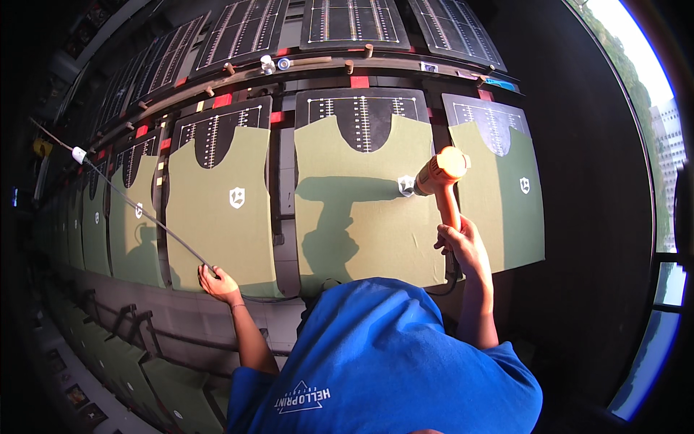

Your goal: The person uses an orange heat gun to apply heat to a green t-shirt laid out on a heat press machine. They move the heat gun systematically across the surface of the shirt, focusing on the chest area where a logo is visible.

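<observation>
My right hand point(466, 244) grips the handle of an orange heat gun point(443, 170). Its nozzle points left, close to a white shield emblem point(405, 186) on an olive-green shirt panel point(390, 249). Whether the nozzle touches the cloth I cannot tell. To the left, my left hand point(220, 283) is closed around a dark power cord point(144, 213), at the lower edge of a neighbouring shirt panel point(220, 217). The cord stretches taut to the upper left, where a white connector point(79, 154) sits on it. Every panel lies flat on a dark printing board point(365, 108) with ruler marks.
More boards with green panels run off to the left, and another panel point(499, 202) lies at the right. Beyond a rail with pegs point(369, 51) stand bare marked boards point(354, 25). A white-capped bottle point(267, 64) and a tape roll point(284, 64) rest by the rail.
</observation>
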`<state>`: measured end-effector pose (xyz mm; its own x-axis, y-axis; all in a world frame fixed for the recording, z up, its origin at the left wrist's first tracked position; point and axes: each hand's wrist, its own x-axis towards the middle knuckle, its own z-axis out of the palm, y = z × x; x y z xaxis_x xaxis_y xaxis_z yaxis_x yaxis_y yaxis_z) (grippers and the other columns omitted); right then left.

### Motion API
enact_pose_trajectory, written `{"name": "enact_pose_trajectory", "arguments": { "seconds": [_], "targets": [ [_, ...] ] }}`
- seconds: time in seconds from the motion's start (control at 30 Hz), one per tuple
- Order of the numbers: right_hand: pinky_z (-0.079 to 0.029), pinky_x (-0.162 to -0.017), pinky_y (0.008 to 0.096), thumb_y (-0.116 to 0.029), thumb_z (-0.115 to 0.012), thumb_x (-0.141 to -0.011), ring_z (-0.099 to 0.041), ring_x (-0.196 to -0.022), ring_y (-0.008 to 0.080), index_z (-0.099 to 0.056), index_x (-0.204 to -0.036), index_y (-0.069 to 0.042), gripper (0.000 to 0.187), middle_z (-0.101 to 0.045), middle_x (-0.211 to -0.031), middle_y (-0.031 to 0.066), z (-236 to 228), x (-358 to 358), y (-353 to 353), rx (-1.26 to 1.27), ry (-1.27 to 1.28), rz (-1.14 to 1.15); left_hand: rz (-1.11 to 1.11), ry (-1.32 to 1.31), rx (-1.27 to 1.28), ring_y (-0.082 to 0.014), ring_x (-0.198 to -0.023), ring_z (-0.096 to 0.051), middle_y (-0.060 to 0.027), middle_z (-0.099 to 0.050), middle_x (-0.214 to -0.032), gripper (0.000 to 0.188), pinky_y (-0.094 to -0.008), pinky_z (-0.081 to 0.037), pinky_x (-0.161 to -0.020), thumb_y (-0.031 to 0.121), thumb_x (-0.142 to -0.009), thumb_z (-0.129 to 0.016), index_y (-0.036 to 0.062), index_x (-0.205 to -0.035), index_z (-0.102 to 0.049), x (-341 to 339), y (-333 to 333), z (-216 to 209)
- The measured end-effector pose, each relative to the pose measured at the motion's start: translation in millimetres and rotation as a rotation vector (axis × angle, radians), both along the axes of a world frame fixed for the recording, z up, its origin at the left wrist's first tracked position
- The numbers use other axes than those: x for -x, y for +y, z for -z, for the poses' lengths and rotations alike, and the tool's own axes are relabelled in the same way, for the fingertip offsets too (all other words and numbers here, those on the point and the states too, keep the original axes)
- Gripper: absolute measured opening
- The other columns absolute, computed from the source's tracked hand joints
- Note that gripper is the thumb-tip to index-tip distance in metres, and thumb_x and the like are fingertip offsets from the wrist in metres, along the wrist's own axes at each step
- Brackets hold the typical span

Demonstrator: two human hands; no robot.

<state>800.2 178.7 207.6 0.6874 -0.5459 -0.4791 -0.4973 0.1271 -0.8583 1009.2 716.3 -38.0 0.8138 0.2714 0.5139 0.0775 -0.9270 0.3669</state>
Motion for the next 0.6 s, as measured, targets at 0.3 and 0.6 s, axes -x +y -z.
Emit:
{"name": "enact_pose_trajectory", "arguments": {
  "seconds": [0.3, 0.6],
  "targets": [
    [-0.047, -0.058, 0.0263, -0.022, -0.064, -0.087, -0.061, -0.063, 0.0123, -0.056, -0.097, -0.003, 0.023, -0.059, -0.073, 0.0019, -3.5, 2.9, 6.6, -0.023, 0.008, -0.019, -0.006, 0.011, 0.026, -0.0354, -0.123, -0.052, -0.0184, -0.059, -0.13, 0.033, -0.045, -0.037, -0.106, 0.015, -0.088, -0.06, -0.0024, -0.116, -0.061, 0.0, -5.5, -3.0],
    [-0.049, -0.059, 0.0261, -0.025, -0.065, -0.085, -0.061, -0.063, 0.0123, -0.057, -0.097, -0.003, 0.026, -0.06, -0.073, 0.0016, -7.3, -0.3, 2.1, -0.059, 0.03, -0.077, -0.017, 0.006, 0.0, -0.0346, -0.123, -0.052, -0.018, -0.059, -0.13, 0.033, -0.0446, -0.037, -0.107, 0.016, -0.088, -0.059, -0.0019, -0.115, -0.062, 1.8, 2.1, 3.2]
  ]
}}
